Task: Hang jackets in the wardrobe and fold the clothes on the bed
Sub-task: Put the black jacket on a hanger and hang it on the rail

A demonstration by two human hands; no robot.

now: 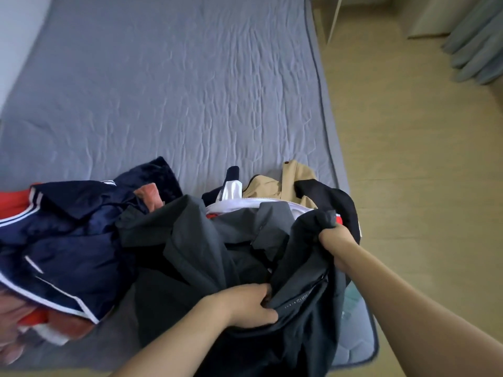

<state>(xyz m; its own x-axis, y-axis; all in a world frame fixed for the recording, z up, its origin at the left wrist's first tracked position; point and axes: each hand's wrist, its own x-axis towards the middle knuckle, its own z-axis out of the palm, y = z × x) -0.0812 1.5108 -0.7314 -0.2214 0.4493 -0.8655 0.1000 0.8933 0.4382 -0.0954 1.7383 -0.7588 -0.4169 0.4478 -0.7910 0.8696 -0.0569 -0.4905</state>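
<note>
Left hand (pixel 249 306) pinches a fold of the black jacket (pixel 307 308) near its printed lettering; right hand (pixel 336 242) is fisted around a bunched edge higher up — looks like separating it from the pile to hang. It sits at the near edge of the grey bed (pixel 163 91), over a dark grey garment (pixel 196 240). Navy striped jacket (pixel 73 235) to the left, tan jacket (pixel 288 183) behind — both untouched.

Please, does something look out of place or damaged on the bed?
Nothing looks damaged. The clothes lie in a crumpled pile at the near end of the bed, unfolded, as the task expects. Both hands, left and right, grip a black jacket.
</note>
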